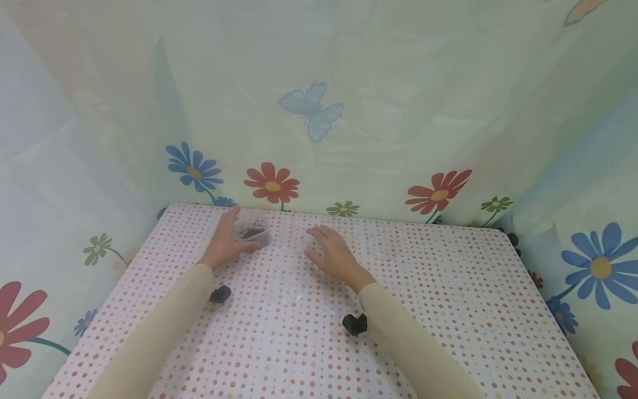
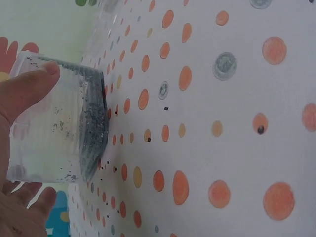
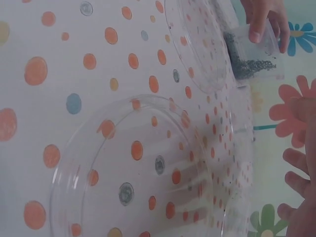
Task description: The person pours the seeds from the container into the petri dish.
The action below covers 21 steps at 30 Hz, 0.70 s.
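Observation:
My left hand (image 1: 226, 244) grips a small clear plastic container (image 1: 260, 237) near the back left of the table. Thumb on one side and fingers on the other, it holds the tub upright. Dark, seed-like grains (image 2: 93, 131) fill its lower part, and some cling to the walls. My right hand (image 1: 335, 256) is raised over the table, fingers spread and slightly bent, holding nothing. In the right wrist view a round clear dish (image 3: 133, 168) lies below it. A second clear dish (image 3: 195, 44) lies between that one and the container.
More clear plastic rims (image 3: 239, 113) show toward the back of the table. A few dark specks lie on the dotted tablecloth (image 2: 237, 163) near the container. A flower-printed backdrop (image 1: 379, 138) rises behind the table's back edge.

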Each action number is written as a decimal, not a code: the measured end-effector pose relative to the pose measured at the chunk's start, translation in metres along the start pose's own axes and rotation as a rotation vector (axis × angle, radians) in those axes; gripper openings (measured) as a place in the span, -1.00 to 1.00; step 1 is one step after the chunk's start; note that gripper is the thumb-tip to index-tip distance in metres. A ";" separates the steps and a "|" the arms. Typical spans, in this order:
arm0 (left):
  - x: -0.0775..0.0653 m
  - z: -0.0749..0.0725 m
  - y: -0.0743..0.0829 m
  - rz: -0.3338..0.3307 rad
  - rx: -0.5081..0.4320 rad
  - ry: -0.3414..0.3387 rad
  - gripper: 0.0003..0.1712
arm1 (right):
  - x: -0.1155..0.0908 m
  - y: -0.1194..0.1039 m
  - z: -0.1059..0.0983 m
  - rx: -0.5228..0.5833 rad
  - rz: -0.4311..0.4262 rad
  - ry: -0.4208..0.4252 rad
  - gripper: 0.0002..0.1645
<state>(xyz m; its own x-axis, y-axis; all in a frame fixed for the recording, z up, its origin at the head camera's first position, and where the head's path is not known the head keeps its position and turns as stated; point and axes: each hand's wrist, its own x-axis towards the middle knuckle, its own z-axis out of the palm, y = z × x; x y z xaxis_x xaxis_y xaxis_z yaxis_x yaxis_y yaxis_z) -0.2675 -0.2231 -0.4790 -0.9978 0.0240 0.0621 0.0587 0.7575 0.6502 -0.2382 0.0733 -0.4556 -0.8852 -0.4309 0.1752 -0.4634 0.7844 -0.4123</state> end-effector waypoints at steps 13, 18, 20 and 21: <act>0.000 0.005 -0.007 -0.069 -0.099 -0.016 0.28 | 0.009 0.002 0.011 0.055 0.014 -0.019 -0.37; 0.001 0.005 -0.009 -0.067 -0.118 -0.028 0.28 | 0.014 0.003 0.014 0.035 0.042 -0.039 -0.35; 0.002 0.005 -0.010 -0.054 -0.119 -0.033 0.28 | 0.017 0.004 0.016 0.000 0.058 -0.045 -0.34; 0.003 0.006 -0.010 -0.052 -0.125 -0.033 0.28 | 0.019 0.004 0.016 -0.018 0.067 -0.047 -0.34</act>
<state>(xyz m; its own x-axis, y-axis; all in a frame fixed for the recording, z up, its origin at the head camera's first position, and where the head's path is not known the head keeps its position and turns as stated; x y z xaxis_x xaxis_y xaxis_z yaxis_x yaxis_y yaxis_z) -0.2708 -0.2266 -0.4892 -0.9999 0.0102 0.0025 0.0087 0.6713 0.7412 -0.2561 0.0613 -0.4687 -0.9114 -0.3977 0.1057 -0.4047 0.8195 -0.4057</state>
